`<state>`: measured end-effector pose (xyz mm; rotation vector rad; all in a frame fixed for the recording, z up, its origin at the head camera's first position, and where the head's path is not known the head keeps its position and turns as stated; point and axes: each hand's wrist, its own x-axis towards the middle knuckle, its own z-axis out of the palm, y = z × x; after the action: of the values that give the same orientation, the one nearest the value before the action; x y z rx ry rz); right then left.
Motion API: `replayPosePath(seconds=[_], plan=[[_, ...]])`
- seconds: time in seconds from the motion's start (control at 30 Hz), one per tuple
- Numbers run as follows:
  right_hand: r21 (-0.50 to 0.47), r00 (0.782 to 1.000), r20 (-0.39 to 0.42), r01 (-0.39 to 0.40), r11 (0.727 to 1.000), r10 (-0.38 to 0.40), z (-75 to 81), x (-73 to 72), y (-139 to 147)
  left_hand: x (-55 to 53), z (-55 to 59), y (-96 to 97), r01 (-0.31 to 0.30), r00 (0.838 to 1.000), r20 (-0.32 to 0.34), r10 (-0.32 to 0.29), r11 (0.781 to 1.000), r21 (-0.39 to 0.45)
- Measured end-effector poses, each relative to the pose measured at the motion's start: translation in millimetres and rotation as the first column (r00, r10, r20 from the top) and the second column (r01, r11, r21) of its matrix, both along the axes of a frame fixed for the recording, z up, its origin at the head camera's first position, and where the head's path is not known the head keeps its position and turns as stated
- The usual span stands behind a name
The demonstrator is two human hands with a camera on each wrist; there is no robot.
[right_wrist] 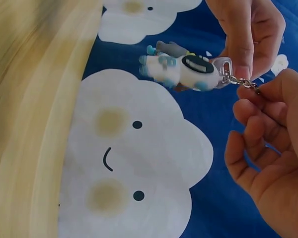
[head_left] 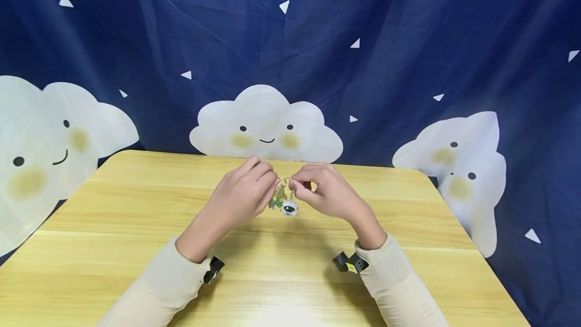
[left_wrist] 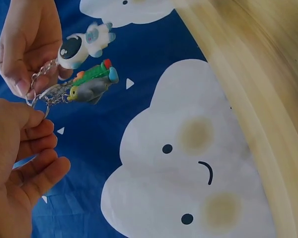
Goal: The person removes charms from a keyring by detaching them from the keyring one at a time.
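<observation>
Above the table, my left hand (head_left: 245, 191) and right hand (head_left: 327, 191) meet fingertip to fingertip. The left thumb and forefinger pinch a metal key ring (left_wrist: 47, 110); from its side hang a green figure (left_wrist: 93, 73) and a grey figure (left_wrist: 92, 90) with a yellow head. Between the right thumb and forefinger is the ring end of a white astronaut keychain (head_left: 289, 208), whose short metal chain (right_wrist: 240, 81) runs to the figure. The astronaut has a black visor and light-blue parts. Fingertips partly hide where the rings meet, so I cannot tell whether they are linked.
Below the hands spreads a light wood-grain table (head_left: 290, 256). Behind it hangs a dark blue curtain (head_left: 254, 34) printed with white triangles and smiling clouds. A small black wrist camera (head_left: 214, 269) sits at the left cuff and another camera (head_left: 351, 262) at the right.
</observation>
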<state>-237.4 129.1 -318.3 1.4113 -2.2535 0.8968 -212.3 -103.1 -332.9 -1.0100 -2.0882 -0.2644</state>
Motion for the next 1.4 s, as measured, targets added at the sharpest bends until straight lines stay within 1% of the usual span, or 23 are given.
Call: replayPosePath(seconds=[0.13, 0.23, 0.33, 0.47, 0.53, 0.63, 0.73, 0.8, 1.03, 1.4], plan=[[0.030, 0.999, 0.032, -0.016, 0.999, 0.015, -0.4, -0.1, -0.7, 1.1, 1.6, -2.9, -0.004, 1.000, 0.021, 0.003, 1.000, 0.030], [0.030, 0.999, 0.044, -0.025, 0.999, 0.023, -0.5, 0.2, -0.7, 2.5, 3.8, -3.5, 0.001, 1.000, 0.030, -0.003, 0.999, 0.052], [0.012, 0.999, 0.037, -0.024, 1.000, 0.023, 0.0, 0.4, -0.5, 3.1, 5.3, -2.9, 0.003, 0.999, 0.043, -0.006, 0.997, 0.072], [0.000, 1.000, 0.007, -0.026, 1.000, 0.026, 0.6, 0.8, -0.4, 3.1, 5.9, -2.4, 0.003, 0.998, 0.061, -0.009, 0.994, 0.105], [0.007, 0.999, -0.007, -0.032, 0.999, 0.032, 0.3, 0.7, -0.8, 2.8, 6.1, -2.5, 0.013, 0.998, 0.055, -0.019, 0.992, 0.122], [0.027, 0.999, -0.017, -0.043, 0.999, 0.044, -1.0, -0.2, -1.9, 2.2, 5.9, -2.9, 0.051, 0.998, 0.020, -0.054, 0.990, 0.133], [0.037, 0.999, -0.023, -0.043, 0.998, 0.044, -1.6, -0.3, -2.7, 1.4, 4.9, -2.5, 0.098, 0.995, -0.022, -0.096, 0.987, 0.125], [0.039, 0.999, -0.028, -0.037, 0.999, 0.038, -1.9, -0.2, -2.8, 1.0, 4.0, -1.8, 0.117, 0.993, -0.037, -0.113, 0.986, 0.118], [0.059, 0.999, -0.035, -0.018, 0.998, 0.020, -0.6, 2.0, -3.0, 2.2, 2.5, 0.2, 0.121, 0.992, -0.033, -0.118, 0.988, 0.098], [0.073, 1.000, -0.018, -0.018, 0.997, 0.019, 0.9, 2.2, -3.3, 1.9, 4.4, -3.6, 0.142, 0.990, -0.027, -0.139, 0.983, 0.113]])
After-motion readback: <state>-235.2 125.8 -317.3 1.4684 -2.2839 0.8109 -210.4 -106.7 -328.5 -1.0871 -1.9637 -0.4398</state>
